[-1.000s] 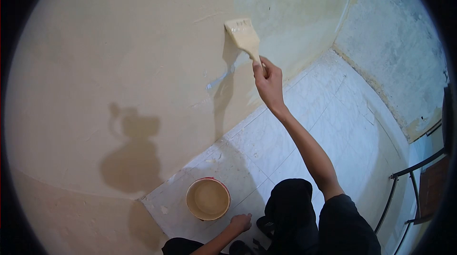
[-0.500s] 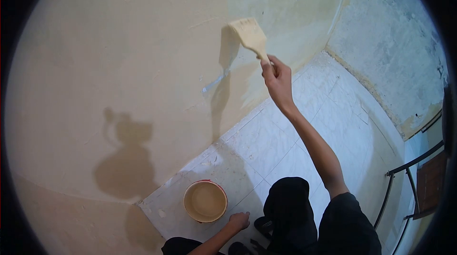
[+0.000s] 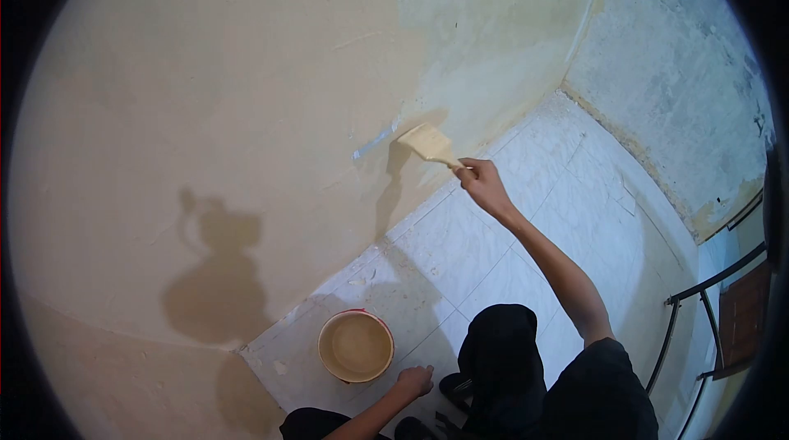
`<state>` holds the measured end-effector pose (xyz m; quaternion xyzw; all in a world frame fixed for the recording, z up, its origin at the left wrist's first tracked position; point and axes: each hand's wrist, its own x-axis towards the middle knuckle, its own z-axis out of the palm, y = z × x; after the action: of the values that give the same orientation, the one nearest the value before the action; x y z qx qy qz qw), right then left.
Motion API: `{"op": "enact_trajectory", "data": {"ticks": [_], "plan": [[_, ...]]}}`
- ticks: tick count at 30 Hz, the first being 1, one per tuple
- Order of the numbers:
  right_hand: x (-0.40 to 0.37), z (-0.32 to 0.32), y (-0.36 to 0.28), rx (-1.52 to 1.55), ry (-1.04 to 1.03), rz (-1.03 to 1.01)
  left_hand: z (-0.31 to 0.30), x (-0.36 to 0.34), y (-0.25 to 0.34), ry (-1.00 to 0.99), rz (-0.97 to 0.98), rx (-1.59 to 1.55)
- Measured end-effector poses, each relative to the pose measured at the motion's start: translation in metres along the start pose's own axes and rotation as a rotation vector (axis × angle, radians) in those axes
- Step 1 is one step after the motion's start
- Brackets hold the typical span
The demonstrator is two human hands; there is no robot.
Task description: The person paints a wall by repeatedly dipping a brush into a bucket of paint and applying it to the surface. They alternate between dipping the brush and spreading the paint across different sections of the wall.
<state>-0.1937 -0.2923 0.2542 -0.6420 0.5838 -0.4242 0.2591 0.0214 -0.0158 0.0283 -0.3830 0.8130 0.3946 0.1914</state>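
My right hand (image 3: 483, 185) is closed around the handle of a wide, cream-coloured paintbrush (image 3: 429, 142). The brush's bristle end is at the lower part of the wall (image 3: 296, 111), just right of a narrow bluish bare streak (image 3: 375, 141). Cream paint covers the wall to the left, while paler patches show to the right. Low in the view, my left hand (image 3: 417, 381) is curled closed near my knee. Close beside it on the floor stands a round paint bucket (image 3: 356, 346) with cream-coated insides and a reddish rim.
White marbled tiles (image 3: 526, 193) meet the wall's foot, with small flakes along the edge. A rough bluish-grey wall (image 3: 666, 70) adjoins at the right corner. Dark metal rails (image 3: 707, 284) and a brown panel (image 3: 742, 318) stand at the far right. My shadow falls on the painted wall.
My right hand and the paintbrush have moved down the wall, toward the floor. More cream shows right of the brush's former place. My left hand and the bucket stay where they were.
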Motion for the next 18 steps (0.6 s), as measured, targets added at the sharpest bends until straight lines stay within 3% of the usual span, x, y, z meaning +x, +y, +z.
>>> {"op": "enact_trajectory", "data": {"ticks": [3, 7, 11, 12, 16, 18], "plan": [[-0.002, -0.014, -0.02, 0.116, 0.109, 0.037, -0.005, -0.004, 0.001, 0.021, -0.001, -0.008], [0.015, -0.02, -0.05, 0.338, 0.208, -0.089, 0.002, 0.002, -0.002, 0.028, 0.0, -0.017], [0.034, 0.002, -0.054, 0.357, 0.264, -0.199, -0.001, 0.0, 0.002, 0.017, -0.004, 0.004], [0.039, 0.011, -0.045, 0.206, 0.268, -0.223, -0.001, 0.0, 0.002, 0.01, -0.004, 0.006], [0.024, 0.037, -0.003, 0.116, 0.197, -0.209, -0.006, -0.002, 0.007, 0.03, -0.01, 0.007], [0.009, 0.03, 0.012, -0.021, 0.03, -0.059, -0.008, -0.003, 0.009, 0.062, -0.003, 0.007]]}}
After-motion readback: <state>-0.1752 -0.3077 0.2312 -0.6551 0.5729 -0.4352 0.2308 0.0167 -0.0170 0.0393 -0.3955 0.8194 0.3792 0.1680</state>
